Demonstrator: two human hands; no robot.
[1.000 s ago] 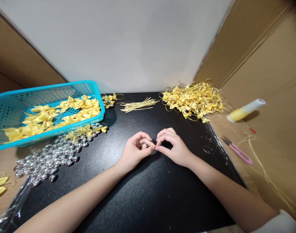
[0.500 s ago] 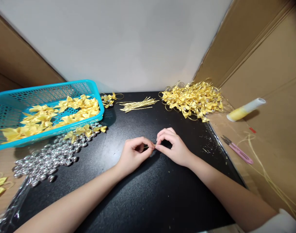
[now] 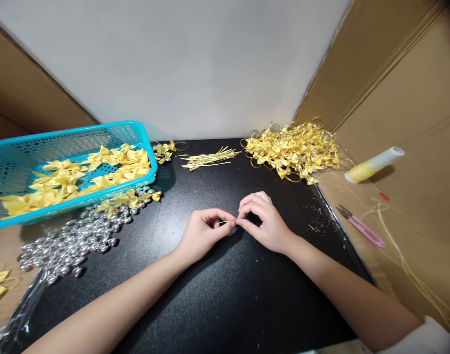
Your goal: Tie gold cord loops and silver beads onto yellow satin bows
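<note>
Over the middle of the black tabletop (image 3: pixel 195 305), my left hand (image 3: pixel 205 233) and my right hand (image 3: pixel 265 221) meet fingertip to fingertip. Both are closed in a pinch on a thin yellow cord (image 3: pixel 222 222). A short stretch of it shows inside the curl of my left fingers; the rest is hidden by the fingertips. Beyond my hands lies a bundle of cut yellow cords (image 3: pixel 210 158). To its right is a heap of yellow ribbon flowers (image 3: pixel 291 150) with cord loops and silver beads.
A blue basket (image 3: pixel 153 169) of yellow ribbon flowers stands at left. Silver beads (image 3: pixel 73 241) spread before it, near a plastic bag (image 3: pixel 20 314). At right are pink thread snips (image 3: pixel 363 228), a yellow-and-white tube (image 3: pixel 374 165) and loose cord (image 3: pixel 404 265). Cardboard and a pale wall enclose the table.
My hands stay pinched together at nearly the same spot, with only slight finger movement. Nothing else has visibly moved apart from a small shift of the camera.
</note>
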